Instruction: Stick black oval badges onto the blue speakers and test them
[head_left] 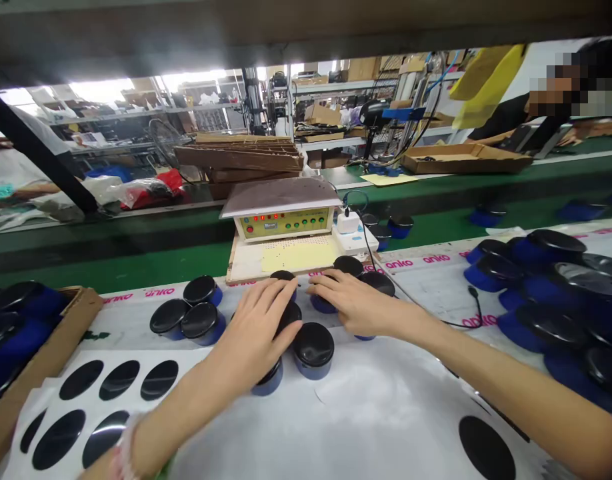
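Round blue containers with glossy black tops stand in a cluster at the middle of the table. My left hand [261,327] lies over some of them, fingers spread, its palm hiding what is beneath. Across from it, my right hand [353,303] reaches over others with its fingers stretched out and resting on or near a container. One container [313,347] stands upright just right of my left thumb. Left of my left hand is a group of several more, including one container [203,321]. White sheets [111,393] with black discs [159,380] lie at the front left.
An electronic box [281,207] with red lights stands behind the cluster, beside a white power strip [356,239] and cable. A cardboard box [46,353] of containers is at left; many containers [551,293] stand at right. Beyond the green belt [436,223] are people and shelves.
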Demonstrator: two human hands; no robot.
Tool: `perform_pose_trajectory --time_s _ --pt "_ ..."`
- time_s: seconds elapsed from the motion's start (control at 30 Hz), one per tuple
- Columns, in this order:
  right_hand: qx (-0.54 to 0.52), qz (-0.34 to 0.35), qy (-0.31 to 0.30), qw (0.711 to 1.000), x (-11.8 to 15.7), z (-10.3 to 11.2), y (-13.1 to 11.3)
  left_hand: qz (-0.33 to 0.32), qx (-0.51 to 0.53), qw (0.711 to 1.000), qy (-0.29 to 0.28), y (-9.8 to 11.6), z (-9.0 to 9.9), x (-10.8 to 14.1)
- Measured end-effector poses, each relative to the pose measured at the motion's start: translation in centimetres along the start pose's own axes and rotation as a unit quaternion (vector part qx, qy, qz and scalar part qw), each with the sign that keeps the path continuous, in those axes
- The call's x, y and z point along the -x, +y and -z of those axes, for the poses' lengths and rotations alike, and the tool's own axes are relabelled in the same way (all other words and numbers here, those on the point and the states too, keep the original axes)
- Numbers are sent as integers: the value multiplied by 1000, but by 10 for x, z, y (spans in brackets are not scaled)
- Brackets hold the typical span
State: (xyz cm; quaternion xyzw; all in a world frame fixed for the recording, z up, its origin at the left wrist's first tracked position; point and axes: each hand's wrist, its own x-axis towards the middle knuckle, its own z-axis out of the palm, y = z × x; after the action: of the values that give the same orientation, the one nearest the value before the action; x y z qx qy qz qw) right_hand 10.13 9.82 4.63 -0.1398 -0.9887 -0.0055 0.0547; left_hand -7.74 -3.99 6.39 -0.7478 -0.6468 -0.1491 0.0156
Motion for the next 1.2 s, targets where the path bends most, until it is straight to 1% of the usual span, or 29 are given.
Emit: perform_pose_trajectory --time_s 0.07,0.13,0.17,0.27,0.3,0.33,0.43,0.53,0.6,0.7,0.8,0.87,0.93,1.0,1.2 --pt "-5 -17 -2 1000 -3 3 -3 4 19 998 -60 -4 -8 -29" --pt "-4 -53 4 999 -6 8 -2 5 17 996 -92 -10 -17 -56" --pt "0 -83 10 997 -7 12 2 8 11 994 -104 -12 -22 -68" --pt "17 -198 10 980 -12 22 24 29 -10 986 -165 -19 -27 -91" --pt "17 -228 -6 974 -14 24 33 36 -17 981 -189 -21 -27 -94" --pt "12 -244 -29 969 -16 25 42 42 -25 976 -210 -22 -26 -97" --pt "-12 -235 -101 967 -22 23 60 60 -44 964 -254 -26 -18 -97" --pt "-25 -217 -127 968 -26 20 66 74 -57 958 -272 -27 -11 -93" --pt "-31 -209 -129 969 -27 18 66 76 -61 960 -263 -24 -8 -91" --pt "-31 -206 -115 971 -25 13 66 67 -56 967 -240 -14 -8 -87" --pt "-22 -215 -97 972 -25 6 64 63 -49 967 -240 -5 -11 -82" --pt "-17 -221 -88 971 -27 2 63 64 -41 967 -243 -5 -12 -78" --pt "-13 -225 -83 971 -28 0 63 62 -23 969 -239 -9 -12 -73" --pt "-11 -230 -84 970 -30 -1 63 59 -1 972 -229 -18 -7 -68" --pt "5 -239 -80 968 -35 -3 57 60 64 975 -205 -50 16 -48"
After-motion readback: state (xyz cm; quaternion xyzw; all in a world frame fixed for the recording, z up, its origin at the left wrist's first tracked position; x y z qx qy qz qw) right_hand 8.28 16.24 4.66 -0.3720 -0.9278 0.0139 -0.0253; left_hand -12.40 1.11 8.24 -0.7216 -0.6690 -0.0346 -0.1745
